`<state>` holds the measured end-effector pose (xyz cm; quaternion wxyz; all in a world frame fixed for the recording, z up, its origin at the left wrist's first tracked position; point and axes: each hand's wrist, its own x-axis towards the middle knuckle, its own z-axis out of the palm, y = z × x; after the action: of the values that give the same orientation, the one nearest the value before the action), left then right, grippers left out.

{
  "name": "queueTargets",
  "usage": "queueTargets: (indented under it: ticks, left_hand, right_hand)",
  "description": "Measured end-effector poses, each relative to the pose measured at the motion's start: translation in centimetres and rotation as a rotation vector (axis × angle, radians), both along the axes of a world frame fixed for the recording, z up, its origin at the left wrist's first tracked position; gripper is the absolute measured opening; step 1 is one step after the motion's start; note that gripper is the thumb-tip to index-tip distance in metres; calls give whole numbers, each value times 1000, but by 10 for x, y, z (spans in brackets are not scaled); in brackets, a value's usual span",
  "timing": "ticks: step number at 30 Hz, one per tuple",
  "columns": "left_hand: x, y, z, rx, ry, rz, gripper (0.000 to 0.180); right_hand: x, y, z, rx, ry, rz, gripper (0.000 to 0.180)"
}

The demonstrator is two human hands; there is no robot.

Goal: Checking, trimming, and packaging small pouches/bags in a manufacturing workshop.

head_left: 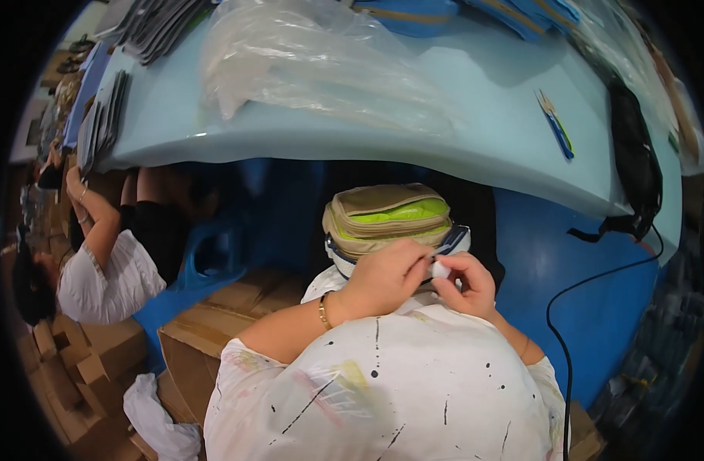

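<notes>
A beige bag (390,219) with a bright green inside showing at its open zip rests on my lap, just beyond my hands. My left hand (386,276) is closed in a pinch at the bag's near right corner. A narrow grey strip (442,249) sticks out by its fingertips, and what they grip is partly hidden. Close beside it, my right hand (468,283) is closed too, thumb and fingers curled round a small white piece (440,270). The fingertips of both hands almost meet there.
On the pale blue table (490,146) lie a clear plastic bag (306,61), snips (555,127) and a black strapped pouch (632,146). A black cord (559,307) hangs at right. A co-worker (110,273) sits left, near stacked grey pieces (106,115). A cardboard box (206,326) stands beside me.
</notes>
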<state>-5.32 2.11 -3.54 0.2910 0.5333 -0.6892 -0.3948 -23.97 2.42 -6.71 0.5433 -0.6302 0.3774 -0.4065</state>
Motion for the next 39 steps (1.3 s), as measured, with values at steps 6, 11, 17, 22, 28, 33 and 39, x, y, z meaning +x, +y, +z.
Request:
queueTargets:
  ticks: [6,11,17,22,28,33,39]
  left_hand:
    - [10,-4,0,64,64,-24,11]
    - [6,-5,-1,67,39,-35,14]
    - [2,1,-5,-166,-91,-192,26]
    - [3,5,3,-140,-165,-260,29]
    - [1,7,-8,-137,-103,-160,22]
    - [0,5,3,-209,-150,-218,22]
    - [0,6,-6,-91,-58,-155,19]
  right_hand:
    - [-1,4,18,41,55,92,26]
    - [-3,5,10,-41,41,63,27]
    - [-4,8,6,88,-5,30,25]
    - [-10,13,10,159,51,14,20]
    - [-6,23,1,443,-91,-153,16]
    - [-13,18,1,177,108,-33,15]
    - [-9,20,0,481,-182,-130,12]
